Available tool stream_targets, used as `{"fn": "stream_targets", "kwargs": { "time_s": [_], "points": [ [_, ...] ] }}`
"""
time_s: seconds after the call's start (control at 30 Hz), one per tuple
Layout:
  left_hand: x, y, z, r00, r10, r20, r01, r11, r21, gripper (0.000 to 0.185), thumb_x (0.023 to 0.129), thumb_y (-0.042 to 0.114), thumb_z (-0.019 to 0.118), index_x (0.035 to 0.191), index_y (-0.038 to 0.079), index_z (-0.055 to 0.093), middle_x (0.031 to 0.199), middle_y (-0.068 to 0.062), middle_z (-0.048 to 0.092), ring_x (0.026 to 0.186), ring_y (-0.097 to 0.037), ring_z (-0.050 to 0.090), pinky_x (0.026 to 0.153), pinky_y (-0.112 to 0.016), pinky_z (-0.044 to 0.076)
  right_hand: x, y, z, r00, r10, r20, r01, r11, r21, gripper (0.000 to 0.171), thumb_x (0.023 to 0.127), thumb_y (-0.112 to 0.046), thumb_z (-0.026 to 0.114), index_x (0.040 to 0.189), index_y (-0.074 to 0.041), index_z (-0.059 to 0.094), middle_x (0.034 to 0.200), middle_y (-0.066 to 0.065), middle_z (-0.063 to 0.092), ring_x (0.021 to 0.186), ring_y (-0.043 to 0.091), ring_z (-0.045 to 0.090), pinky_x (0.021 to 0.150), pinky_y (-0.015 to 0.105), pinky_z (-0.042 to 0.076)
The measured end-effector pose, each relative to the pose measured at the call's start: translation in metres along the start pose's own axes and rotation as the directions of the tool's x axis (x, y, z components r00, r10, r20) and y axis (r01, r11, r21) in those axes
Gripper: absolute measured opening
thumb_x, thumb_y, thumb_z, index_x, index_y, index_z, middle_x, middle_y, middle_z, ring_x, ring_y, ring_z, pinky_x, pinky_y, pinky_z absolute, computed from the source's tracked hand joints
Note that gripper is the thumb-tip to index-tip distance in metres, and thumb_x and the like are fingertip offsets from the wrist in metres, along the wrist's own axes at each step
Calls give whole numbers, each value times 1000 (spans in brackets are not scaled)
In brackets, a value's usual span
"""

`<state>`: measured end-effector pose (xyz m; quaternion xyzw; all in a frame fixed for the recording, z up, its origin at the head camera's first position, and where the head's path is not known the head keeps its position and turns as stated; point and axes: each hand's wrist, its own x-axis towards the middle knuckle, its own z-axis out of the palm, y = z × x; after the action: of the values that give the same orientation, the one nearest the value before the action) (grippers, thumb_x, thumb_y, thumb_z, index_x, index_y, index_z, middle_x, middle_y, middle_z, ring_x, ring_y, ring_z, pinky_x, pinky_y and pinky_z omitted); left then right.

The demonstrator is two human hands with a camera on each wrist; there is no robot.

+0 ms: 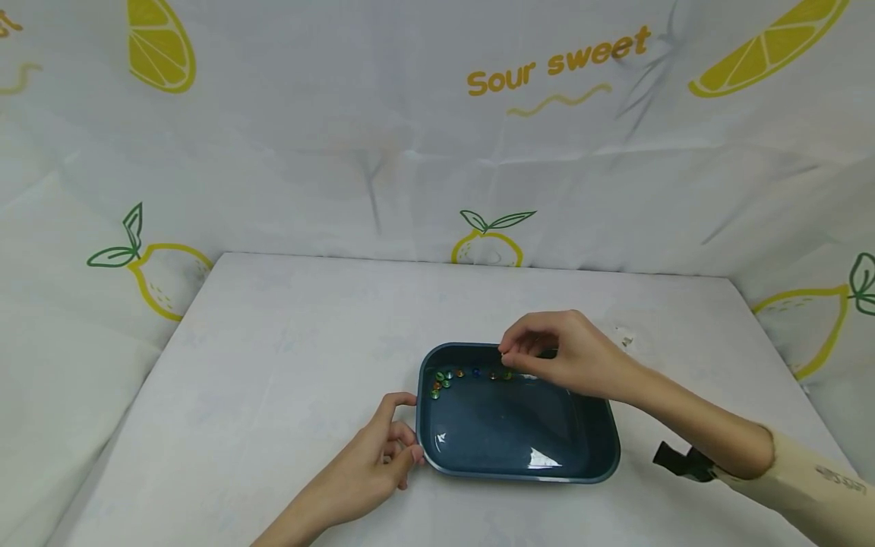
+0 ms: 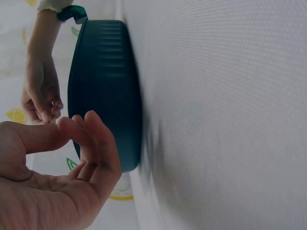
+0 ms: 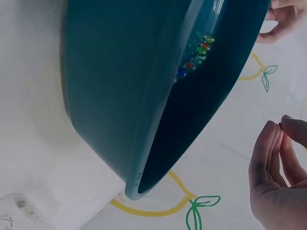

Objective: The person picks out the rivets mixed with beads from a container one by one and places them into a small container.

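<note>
A dark teal tray [image 1: 506,433] with raised walls sits on the white table. Several glass marbles [image 1: 439,385] lie inside it, along the far wall and at the far left corner; one is blue [image 1: 476,372], others green or orange. Above the far wall, my right hand [image 1: 563,353] pinches a tiny marble [image 3: 281,126] between thumb and fingertips, mostly hidden by them. At the tray's left end rests my left hand [image 1: 369,463], its loosely bent fingers touching the outer wall, the thumb by the front left corner.
A small clear object [image 1: 624,336] lies on the table [image 1: 273,342] behind my right forearm. White cloth [image 1: 307,152] printed with lemons hangs behind the table and at both sides. A dark strap [image 1: 683,462] is at the right sleeve.
</note>
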<state>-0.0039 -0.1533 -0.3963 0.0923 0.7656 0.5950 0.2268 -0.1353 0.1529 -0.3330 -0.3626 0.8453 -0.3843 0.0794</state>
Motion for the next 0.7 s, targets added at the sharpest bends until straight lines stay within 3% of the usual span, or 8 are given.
{"fn": "stream_targets", "kwargs": {
  "time_s": [0.37,0.7],
  "points": [
    [0,0,1,1000,-3,-2,3,1000,-3,59,107,1,54,159,3,26,102,-12,68,69,-12,62,68,-25,54,-7,6,-14,996,-51,-73,51,999,3,18,93,-2,83,103,-17,78,95,-9,77,80,4,70,77,20,62],
    [0,0,1,1000,1,-1,-1,1000,-5,59,107,1,54,159,3,26,102,-13,68,68,-11,62,67,-25,54,-14,8,-26,992,-14,-126,13,1000,-4,21,94,-2,82,105,-19,79,97,-5,78,83,5,71,81,16,60]
  ]
}}
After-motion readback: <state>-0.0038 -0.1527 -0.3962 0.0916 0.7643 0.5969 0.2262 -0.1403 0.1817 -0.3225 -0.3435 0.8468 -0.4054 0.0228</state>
